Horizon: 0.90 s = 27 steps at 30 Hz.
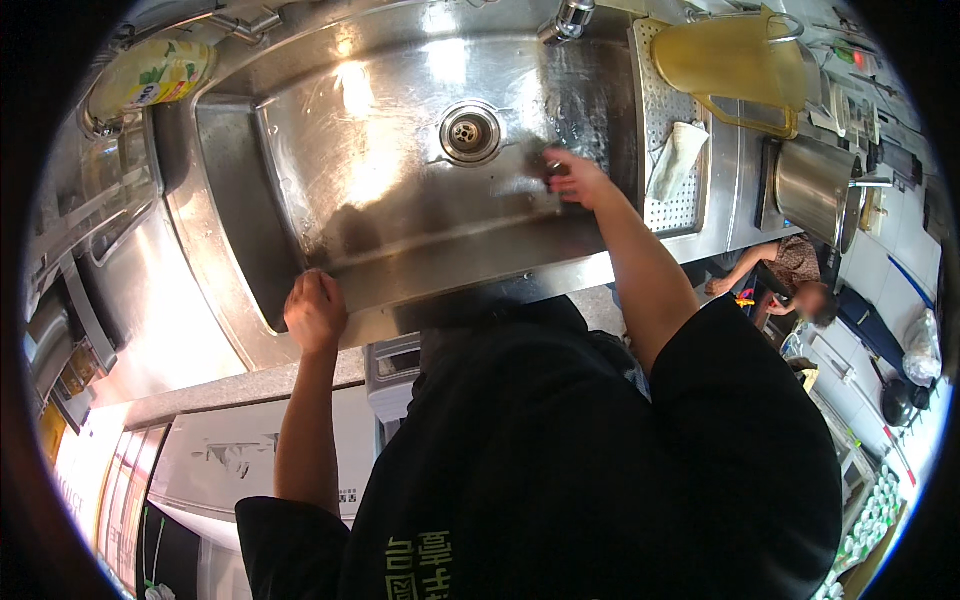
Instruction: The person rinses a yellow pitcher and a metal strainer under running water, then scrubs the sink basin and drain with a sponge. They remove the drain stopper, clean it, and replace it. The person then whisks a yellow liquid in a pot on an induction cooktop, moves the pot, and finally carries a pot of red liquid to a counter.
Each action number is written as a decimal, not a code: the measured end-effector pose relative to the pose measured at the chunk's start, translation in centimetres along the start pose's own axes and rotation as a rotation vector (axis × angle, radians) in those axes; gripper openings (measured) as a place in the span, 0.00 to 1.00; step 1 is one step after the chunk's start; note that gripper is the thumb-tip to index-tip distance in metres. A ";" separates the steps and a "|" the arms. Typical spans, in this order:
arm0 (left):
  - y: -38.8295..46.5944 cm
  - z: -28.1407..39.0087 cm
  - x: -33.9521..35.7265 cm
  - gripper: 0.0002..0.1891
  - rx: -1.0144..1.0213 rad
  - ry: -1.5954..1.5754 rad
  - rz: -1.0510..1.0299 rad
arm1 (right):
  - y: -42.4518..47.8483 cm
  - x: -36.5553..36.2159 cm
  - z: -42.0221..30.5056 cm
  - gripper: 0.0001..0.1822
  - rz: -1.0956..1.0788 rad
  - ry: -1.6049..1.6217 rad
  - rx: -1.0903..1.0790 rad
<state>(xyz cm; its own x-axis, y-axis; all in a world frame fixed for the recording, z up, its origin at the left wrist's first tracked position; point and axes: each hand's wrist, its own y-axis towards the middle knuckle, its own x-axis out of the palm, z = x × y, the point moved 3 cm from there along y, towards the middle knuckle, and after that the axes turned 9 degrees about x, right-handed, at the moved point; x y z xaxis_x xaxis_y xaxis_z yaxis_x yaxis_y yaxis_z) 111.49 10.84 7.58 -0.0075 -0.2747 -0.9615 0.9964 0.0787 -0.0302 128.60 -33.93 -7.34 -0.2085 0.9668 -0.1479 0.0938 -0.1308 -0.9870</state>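
Note:
A wide stainless steel sink point(420, 97) lies before me, with wet patches on its floor and a round drain point(469, 133) holding a strainer. Over the basin's right part is my right hand point(576, 178), blurred, its fingers pointing left towards the drain. A dark patch shows by its fingertips; I cannot tell whether it is shadow or something held. My left hand point(315, 309) is curled on the sink's front rim point(375, 311), close to the left corner. At the back of the basin stands a chrome faucet point(570, 21).
Right of the basin, a perforated drainboard point(671, 214) carries a folded cloth point(677, 161) and a yellowish plastic pitcher point(727, 64). Beyond are a steel pot point(816, 187) and another person point(795, 262). A large bottle point(154, 75) stands back left; a white appliance point(225, 465) is below left.

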 end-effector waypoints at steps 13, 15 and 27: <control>0.1 0.3 0.0 0.05 0.037 0.017 0.056 | -2.7 11.2 -10.7 0.42 -0.269 -0.778 -0.504; 0.4 0.2 0.0 0.06 0.043 0.015 0.067 | -3.0 10.6 -12.3 0.37 -0.294 -0.517 -0.520; -0.1 0.1 0.4 0.05 0.047 -0.002 0.089 | -1.1 2.7 -6.3 0.37 0.010 -0.277 -0.753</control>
<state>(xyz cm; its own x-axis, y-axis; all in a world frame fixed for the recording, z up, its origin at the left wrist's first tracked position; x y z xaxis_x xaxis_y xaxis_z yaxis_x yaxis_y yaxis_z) 111.41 10.68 7.25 0.0817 -0.2706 -0.9592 0.9960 0.0578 0.0686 134.06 -29.75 -6.29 -0.4289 0.8638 -0.2643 0.7083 0.1400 -0.6919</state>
